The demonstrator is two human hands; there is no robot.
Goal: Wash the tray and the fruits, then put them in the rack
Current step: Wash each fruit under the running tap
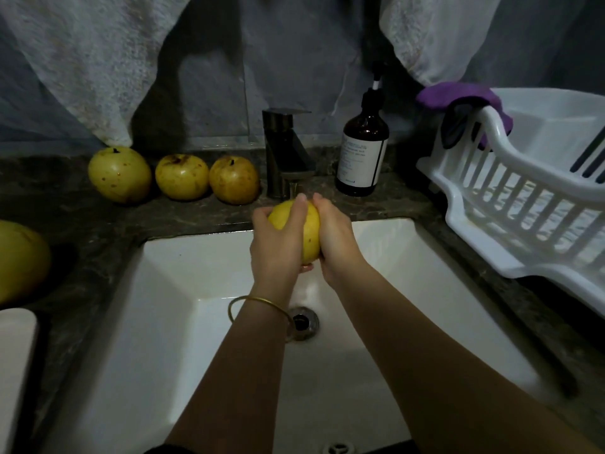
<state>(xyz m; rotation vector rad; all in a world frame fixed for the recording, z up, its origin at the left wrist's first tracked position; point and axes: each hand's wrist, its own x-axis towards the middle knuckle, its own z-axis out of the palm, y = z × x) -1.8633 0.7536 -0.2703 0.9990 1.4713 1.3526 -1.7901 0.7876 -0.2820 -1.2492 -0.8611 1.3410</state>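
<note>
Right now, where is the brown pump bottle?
The brown pump bottle stands upright on the counter behind the sink, right of centre in the head view, between the faucet and the white dish rack.

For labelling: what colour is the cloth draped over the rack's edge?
The cloth is purple; head view.

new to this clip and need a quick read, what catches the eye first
The left hand and right hand grip a yellow fruit just below the faucet, over the white sink. Left of the faucet, three more yellow fruits sit in a row on the dark counter, and a white dish rack stands at the right.
</note>
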